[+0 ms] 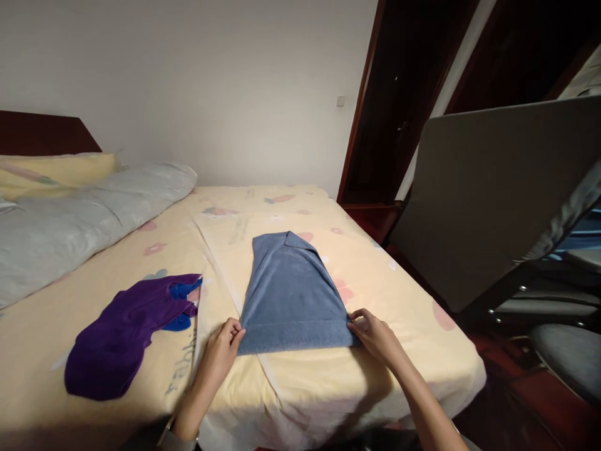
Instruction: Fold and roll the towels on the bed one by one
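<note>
A blue-grey piece of cloth (293,288) lies on the bed, narrower at its far end, with a band folded or hemmed along the near edge. My left hand (228,341) pinches its near left corner between thumb and fingers. At the near right corner, my right hand (373,332) grips the cloth in the same way. The far end has a small flap turned over at its right. To the left of my left hand rests a crumpled purple garment (115,341) with a blue part (181,307) showing at its right end.
The bed (413,363) has a yellow printed sheet. A rolled grey-white quilt (107,210) and a yellow pillow (61,172) lie at the left. Beyond the bed's right edge stand a large dark panel (488,207) and a round stool (570,357). A dark door (399,94) is behind.
</note>
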Action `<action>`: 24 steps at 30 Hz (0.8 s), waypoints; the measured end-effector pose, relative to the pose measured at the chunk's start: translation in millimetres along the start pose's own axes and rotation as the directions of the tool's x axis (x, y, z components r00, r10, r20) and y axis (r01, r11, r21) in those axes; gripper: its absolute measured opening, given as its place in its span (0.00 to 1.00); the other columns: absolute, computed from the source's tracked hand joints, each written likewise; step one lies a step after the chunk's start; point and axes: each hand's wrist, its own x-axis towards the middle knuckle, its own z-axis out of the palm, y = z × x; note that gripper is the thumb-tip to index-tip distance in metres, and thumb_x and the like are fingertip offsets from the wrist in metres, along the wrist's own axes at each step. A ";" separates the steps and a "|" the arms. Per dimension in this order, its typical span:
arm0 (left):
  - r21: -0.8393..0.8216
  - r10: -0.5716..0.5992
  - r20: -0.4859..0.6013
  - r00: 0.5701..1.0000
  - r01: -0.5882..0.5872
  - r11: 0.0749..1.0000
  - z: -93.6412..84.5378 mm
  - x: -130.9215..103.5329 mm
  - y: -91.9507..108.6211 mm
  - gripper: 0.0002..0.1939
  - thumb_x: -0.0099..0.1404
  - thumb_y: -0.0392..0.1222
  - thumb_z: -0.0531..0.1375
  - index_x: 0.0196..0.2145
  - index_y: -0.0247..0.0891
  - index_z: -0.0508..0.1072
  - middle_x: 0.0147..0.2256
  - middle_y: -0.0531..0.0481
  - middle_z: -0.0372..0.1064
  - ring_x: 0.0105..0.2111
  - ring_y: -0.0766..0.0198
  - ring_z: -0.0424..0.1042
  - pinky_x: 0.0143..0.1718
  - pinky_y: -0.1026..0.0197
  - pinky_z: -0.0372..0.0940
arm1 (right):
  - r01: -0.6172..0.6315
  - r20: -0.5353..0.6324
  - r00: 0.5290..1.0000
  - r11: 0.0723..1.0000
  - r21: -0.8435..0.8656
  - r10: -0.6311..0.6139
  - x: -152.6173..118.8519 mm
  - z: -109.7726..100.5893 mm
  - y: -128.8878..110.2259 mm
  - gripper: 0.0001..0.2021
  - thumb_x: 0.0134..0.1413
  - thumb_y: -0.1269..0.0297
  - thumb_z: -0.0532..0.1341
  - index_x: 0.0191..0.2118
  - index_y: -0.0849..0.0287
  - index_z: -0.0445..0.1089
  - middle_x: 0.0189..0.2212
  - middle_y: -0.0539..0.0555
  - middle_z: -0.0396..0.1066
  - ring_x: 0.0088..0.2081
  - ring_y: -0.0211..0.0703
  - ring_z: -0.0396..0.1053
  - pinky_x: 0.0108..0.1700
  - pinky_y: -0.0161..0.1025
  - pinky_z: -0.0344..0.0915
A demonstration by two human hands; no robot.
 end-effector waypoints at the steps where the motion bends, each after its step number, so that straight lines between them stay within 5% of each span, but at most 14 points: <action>1: 0.035 0.019 -0.010 1.000 -0.019 0.999 -2.9 -0.3 1.9 0.07 0.68 0.46 0.54 0.33 0.44 0.67 0.32 0.50 0.73 0.34 0.56 0.76 0.34 0.59 0.67 | 0.022 -0.026 0.999 0.999 -0.037 -0.023 -0.1 -1.1 0.4 0.10 0.60 0.56 0.60 0.44 0.52 0.71 0.41 0.55 0.77 0.43 0.54 0.74 0.42 0.43 0.66; 6: 0.171 0.200 -0.148 0.969 -0.174 0.970 -10.3 -1.5 27.3 0.11 0.72 0.44 0.52 0.38 0.43 0.73 0.42 0.45 0.76 0.45 0.53 0.75 0.50 0.52 0.67 | 0.177 -0.312 0.918 0.956 -0.233 -0.246 -3.8 -1.1 -11.6 0.14 0.63 0.57 0.57 0.47 0.58 0.74 0.52 0.64 0.70 0.52 0.61 0.68 0.54 0.54 0.65; 9: 0.183 0.364 -0.082 0.928 -0.345 0.921 2.1 -3.0 51.6 0.14 0.73 0.41 0.50 0.44 0.43 0.76 0.49 0.43 0.76 0.52 0.53 0.73 0.55 0.50 0.67 | 0.323 -0.378 0.840 0.919 -0.226 -0.389 -13.0 17.0 -37.2 0.17 0.68 0.62 0.51 0.52 0.61 0.72 0.57 0.66 0.67 0.58 0.59 0.65 0.59 0.54 0.63; 12: 0.198 0.498 0.095 0.862 -0.506 0.839 20.0 -5.0 66.9 0.18 0.74 0.41 0.51 0.57 0.44 0.72 0.59 0.45 0.70 0.61 0.53 0.67 0.62 0.47 0.63 | 0.534 -0.198 0.802 0.825 -0.185 -0.564 -26.2 43.9 -65.0 0.19 0.69 0.65 0.50 0.60 0.59 0.68 0.61 0.62 0.65 0.63 0.54 0.62 0.65 0.53 0.59; 15: 0.216 0.505 0.232 0.831 -0.550 0.807 29.5 -6.5 61.0 0.26 0.74 0.47 0.52 0.67 0.46 0.59 0.66 0.46 0.59 0.65 0.54 0.60 0.65 0.46 0.59 | 0.629 0.028 0.772 0.757 -0.177 -0.635 -35.2 60.0 -75.3 0.23 0.70 0.64 0.51 0.67 0.60 0.59 0.66 0.59 0.59 0.67 0.53 0.56 0.68 0.55 0.55; 19: 0.243 0.459 0.360 0.812 -0.556 0.794 24.3 -7.7 33.0 0.31 0.75 0.52 0.50 0.71 0.51 0.46 0.69 0.50 0.53 0.68 0.56 0.55 0.67 0.48 0.57 | 0.564 0.135 0.825 0.792 -0.232 -0.548 -31.7 54.7 -57.1 0.27 0.71 0.59 0.48 0.70 0.62 0.52 0.69 0.59 0.52 0.69 0.52 0.51 0.69 0.55 0.52; 24: 0.212 0.387 0.425 0.818 -0.505 0.836 9.6 -7.2 13.2 0.33 0.75 0.53 0.50 0.71 0.52 0.43 0.70 0.52 0.48 0.69 0.56 0.51 0.69 0.47 0.51 | 0.445 0.163 0.895 0.861 -0.246 -0.415 -17.5 38.1 -27.5 0.29 0.72 0.53 0.46 0.71 0.63 0.50 0.70 0.59 0.47 0.70 0.53 0.47 0.70 0.56 0.49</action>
